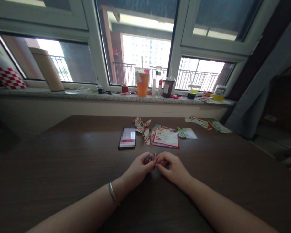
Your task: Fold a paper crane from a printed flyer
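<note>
My left hand point(143, 165), with a silver bangle on its wrist, is closed around a small multicoloured item point(147, 159), partly hidden by the fingers; blue, pink and yellow show, but its kind is unclear. Touching its right side are the pinched fingertips of my right hand point(171, 165); what they grip is hidden. Just beyond my hands lie a phone point(127, 138) with a blurred screen, crumpled red-and-white striped paper pieces point(143, 127) and a stack of printed sheets with a red border point(166, 136).
Green-and-white packets point(187, 133) lie right of the stack, and more printed strips point(200, 122) near the table's far right edge. On the windowsill point(87, 95) stand an orange drink cup point(142, 84), a dark drink cup point(168, 88), a tan cylinder point(46, 69) and small bottles.
</note>
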A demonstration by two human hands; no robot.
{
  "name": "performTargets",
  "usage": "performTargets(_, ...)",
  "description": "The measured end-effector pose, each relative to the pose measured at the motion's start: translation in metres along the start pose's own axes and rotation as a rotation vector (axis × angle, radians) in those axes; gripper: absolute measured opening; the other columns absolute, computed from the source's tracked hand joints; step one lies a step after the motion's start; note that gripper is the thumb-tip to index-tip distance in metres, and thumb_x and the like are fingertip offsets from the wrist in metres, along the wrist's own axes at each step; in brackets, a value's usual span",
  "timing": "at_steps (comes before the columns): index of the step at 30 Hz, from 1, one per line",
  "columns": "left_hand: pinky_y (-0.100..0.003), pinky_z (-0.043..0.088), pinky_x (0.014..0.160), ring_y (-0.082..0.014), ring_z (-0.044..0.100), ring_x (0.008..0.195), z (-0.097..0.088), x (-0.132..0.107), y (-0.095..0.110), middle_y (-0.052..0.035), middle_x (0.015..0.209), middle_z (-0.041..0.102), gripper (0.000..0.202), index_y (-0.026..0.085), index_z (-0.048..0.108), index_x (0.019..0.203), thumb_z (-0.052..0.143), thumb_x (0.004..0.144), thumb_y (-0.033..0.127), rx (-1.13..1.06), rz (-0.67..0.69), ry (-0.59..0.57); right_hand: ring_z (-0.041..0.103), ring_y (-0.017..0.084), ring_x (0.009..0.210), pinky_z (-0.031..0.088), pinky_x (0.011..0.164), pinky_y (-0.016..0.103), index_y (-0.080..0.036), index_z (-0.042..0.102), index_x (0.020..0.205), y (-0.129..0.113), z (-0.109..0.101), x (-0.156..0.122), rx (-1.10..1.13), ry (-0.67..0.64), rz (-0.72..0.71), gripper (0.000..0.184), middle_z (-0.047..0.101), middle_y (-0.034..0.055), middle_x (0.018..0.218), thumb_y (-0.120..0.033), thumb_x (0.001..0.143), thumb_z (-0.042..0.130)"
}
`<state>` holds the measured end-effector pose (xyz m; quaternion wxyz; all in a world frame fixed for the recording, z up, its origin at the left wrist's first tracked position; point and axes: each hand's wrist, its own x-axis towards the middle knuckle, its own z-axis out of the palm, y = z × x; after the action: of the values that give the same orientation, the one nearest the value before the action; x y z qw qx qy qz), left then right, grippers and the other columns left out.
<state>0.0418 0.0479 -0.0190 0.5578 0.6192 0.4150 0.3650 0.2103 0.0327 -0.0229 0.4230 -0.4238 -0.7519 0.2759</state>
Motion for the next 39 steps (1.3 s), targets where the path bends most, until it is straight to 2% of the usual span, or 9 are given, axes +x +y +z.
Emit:
performTargets(6,-0.022,0.033,0.057,-0.0099,0.039,0.059,0.0,-0.001,0.001,0.0054,0.065,0.046,0.027,0.017,0.05,0.076,0.06,0.074,0.041,0.017,0.007,0.003,0.052,0.01,0.058,0.042,0.055,0.022,-0.018,0.061,0.075,0.004,0.007,0.0,0.032,0.033,0.177,0.004,0.059,-0.0006,0.068,-0.02,0.074,0.064)
performTargets(15,-0.023,0.036,0.06,-0.0111,0.043,0.061,0.0,-0.001,-0.001,0.0041,0.068,0.049,0.026,0.017,0.051,0.08,0.057,0.079,0.043,0.068,0.06,0.048,0.053,0.01,0.058,0.04,0.056,0.021,-0.017,0.064,0.076,-0.003,0.007,0.002,-0.096,0.029,0.21,0.004,0.061,-0.0008,0.067,-0.018,0.074,0.061)
performTargets(19,-0.024,0.037,0.062,-0.0126,0.047,0.064,0.0,0.0,-0.002,0.0023,0.068,0.053,0.026,0.016,0.055,0.077,0.061,0.075,0.042,0.103,0.092,0.097,0.052,0.01,0.057,0.038,0.055,0.021,-0.017,0.064,0.076,-0.006,0.008,0.004,-0.129,0.036,0.27,0.005,0.06,-0.0015,0.065,-0.02,0.074,0.061)
performTargets(21,-0.024,0.039,0.063,-0.0134,0.05,0.066,0.001,0.001,-0.001,0.0009,0.069,0.056,0.027,0.015,0.057,0.076,0.063,0.073,0.041,0.058,0.077,0.146,0.051,0.01,0.056,0.038,0.054,0.021,-0.017,0.064,0.077,-0.008,0.008,0.006,-0.117,0.047,0.31,0.006,0.06,-0.0017,0.062,-0.022,0.075,0.061)
performTargets(24,-0.024,0.038,0.058,-0.0119,0.05,0.058,0.004,0.003,0.003,0.0025,0.06,0.054,0.029,0.015,0.055,0.072,0.063,0.072,0.044,-0.082,0.003,0.159,0.054,0.011,0.059,0.039,0.056,0.022,-0.017,0.064,0.077,-0.011,0.007,0.011,-0.105,0.055,0.321,0.01,0.063,-0.0001,0.066,-0.027,0.075,0.063)
performTargets(27,-0.023,0.037,0.056,-0.011,0.05,0.057,0.006,0.005,0.009,0.0027,0.058,0.054,0.032,0.015,0.055,0.07,0.067,0.069,0.044,-0.164,-0.004,0.171,0.058,0.013,0.065,0.042,0.059,0.023,-0.018,0.064,0.076,-0.009,0.006,0.02,-0.081,0.061,0.345,0.013,0.067,0.0021,0.073,-0.031,0.075,0.063)
performTargets(31,-0.021,0.036,0.055,-0.0094,0.048,0.054,0.007,0.008,0.011,0.0033,0.057,0.055,0.034,0.014,0.058,0.071,0.071,0.065,0.045,-0.275,0.017,0.226,0.061,0.014,0.064,0.044,0.06,0.025,-0.016,0.065,0.074,-0.003,0.007,0.03,0.03,0.037,0.386,0.019,0.068,0.0035,0.07,-0.035,0.077,0.061)
performTargets(36,-0.021,0.038,0.056,-0.0091,0.049,0.057,0.007,0.007,0.005,0.0021,0.064,0.059,0.036,0.013,0.061,0.075,0.073,0.064,0.046,-0.286,0.039,0.272,0.06,0.014,0.063,0.043,0.059,0.025,-0.015,0.064,0.071,-0.004,0.014,0.028,0.048,0.092,0.405,0.018,0.067,0.0035,0.068,-0.032,0.074,0.061)
performTargets(39,-0.02,0.038,0.055,-0.0087,0.049,0.056,0.005,0.002,0.002,0.0024,0.063,0.059,0.035,0.013,0.061,0.076,0.071,0.067,0.045,-0.238,0.037,0.237,0.058,0.013,0.06,0.042,0.058,0.024,-0.016,0.061,0.069,-0.006,0.017,0.023,0.049,0.12,0.377,0.013,0.064,0.0014,0.065,-0.029,0.073,0.059)
